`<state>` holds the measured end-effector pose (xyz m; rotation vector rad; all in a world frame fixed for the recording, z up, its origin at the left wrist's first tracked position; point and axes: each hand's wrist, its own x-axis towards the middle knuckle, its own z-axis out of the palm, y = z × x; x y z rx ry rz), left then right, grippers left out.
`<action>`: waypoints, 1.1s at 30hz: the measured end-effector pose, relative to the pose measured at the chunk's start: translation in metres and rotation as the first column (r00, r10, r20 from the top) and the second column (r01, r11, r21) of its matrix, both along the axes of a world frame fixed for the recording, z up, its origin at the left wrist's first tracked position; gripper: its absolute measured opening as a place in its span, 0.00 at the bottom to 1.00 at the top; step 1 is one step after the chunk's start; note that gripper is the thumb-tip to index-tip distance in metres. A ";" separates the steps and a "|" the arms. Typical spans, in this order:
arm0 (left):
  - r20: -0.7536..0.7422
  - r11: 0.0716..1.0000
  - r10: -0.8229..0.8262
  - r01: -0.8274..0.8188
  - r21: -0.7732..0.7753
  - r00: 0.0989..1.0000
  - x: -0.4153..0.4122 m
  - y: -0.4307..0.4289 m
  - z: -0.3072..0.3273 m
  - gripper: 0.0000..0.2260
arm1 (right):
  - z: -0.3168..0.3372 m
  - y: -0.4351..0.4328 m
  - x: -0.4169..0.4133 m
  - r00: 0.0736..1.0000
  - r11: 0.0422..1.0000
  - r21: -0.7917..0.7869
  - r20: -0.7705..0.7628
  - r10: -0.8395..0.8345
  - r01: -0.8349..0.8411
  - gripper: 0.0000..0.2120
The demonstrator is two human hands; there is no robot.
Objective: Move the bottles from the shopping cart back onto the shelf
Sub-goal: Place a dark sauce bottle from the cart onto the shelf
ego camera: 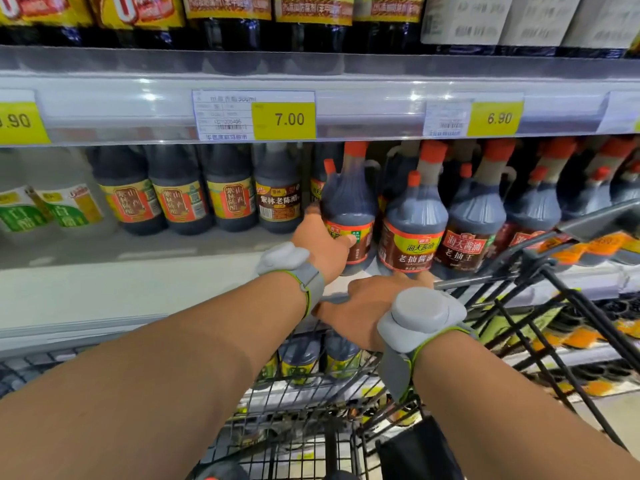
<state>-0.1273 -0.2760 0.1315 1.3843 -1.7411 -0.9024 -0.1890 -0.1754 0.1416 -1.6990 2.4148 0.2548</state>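
Bottle (347,202) at twelve o'clock, judged full, heavy, slick; my left hand (322,249) clasps its labelled waist; right hand (360,311) grip indeterminate.

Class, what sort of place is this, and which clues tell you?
Likely a supermarket aisle: yellow price tags on the shelf edge, rows of soy sauce bottles, and a wire shopping cart.

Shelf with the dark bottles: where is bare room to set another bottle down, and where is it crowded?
Free: the bare shelf strip in front of the vinegar bottles, left of the left hand gripping a soy sauce bottle. Crowded: red-capped bottles stand packed to its right, above the cart rim held by the right hand.
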 end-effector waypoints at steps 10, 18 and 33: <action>0.076 0.997 0.061 -0.057 -0.057 0.995 -0.008 -0.026 -0.009 0.33 | -0.004 0.000 -0.007 0.998 0.999 -0.018 0.047 0.047 -0.046 0.17; 0.092 0.988 0.127 -0.118 -0.099 0.988 -0.012 -0.031 -0.012 0.30 | 0.020 0.022 0.003 0.995 0.996 -0.034 0.057 0.087 -0.085 0.34; 0.084 0.996 0.057 -0.050 -0.078 0.995 -0.015 -0.039 -0.019 0.31 | 0.009 0.017 -0.002 0.991 0.990 -0.073 0.054 0.122 -0.118 0.34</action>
